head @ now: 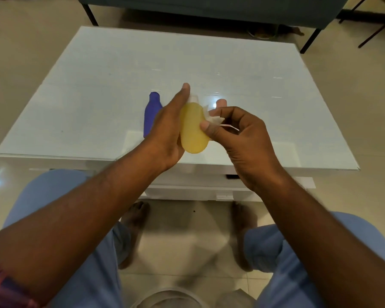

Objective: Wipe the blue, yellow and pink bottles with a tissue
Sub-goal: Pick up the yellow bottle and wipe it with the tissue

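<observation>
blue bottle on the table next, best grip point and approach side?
Probably the wide lower body of the blue bottle, approached from its left. It appears to lie flat on the table, cap end pointing away; its neck narrows, and its right side is hidden behind the left hand holding the yellow bottle.

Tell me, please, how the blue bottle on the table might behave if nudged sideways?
The blue bottle looks tall and narrow, so it would probably tip rather than slide. The glossy table likely gives little grip. It looks like plastic, so probably light and not fragile.
</observation>
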`<move>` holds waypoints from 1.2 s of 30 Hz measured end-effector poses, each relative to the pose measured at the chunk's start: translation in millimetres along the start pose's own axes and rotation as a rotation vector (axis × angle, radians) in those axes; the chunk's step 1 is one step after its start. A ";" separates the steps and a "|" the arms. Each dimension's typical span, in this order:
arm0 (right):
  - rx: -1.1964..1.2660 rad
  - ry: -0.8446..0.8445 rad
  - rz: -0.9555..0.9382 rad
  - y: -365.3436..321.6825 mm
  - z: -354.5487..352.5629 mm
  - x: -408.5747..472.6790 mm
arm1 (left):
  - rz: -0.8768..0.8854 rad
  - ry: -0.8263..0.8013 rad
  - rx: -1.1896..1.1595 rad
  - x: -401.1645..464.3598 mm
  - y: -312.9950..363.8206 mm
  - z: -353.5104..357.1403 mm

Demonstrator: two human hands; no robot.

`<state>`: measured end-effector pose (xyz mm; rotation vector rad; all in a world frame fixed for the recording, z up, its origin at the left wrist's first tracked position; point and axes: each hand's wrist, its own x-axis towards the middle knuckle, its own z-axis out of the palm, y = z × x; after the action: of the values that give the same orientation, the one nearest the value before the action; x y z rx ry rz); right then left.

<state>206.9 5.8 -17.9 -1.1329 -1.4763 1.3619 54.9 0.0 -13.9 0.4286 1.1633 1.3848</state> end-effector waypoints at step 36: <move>0.082 0.113 -0.197 -5.9 -4.0 1.5 | 0.003 -0.031 -0.240 7.2 -3.9 -1.5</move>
<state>209.8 8.2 -11.8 -0.9689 -1.3989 1.1925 54.2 5.1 -20.4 0.2794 0.9579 1.4938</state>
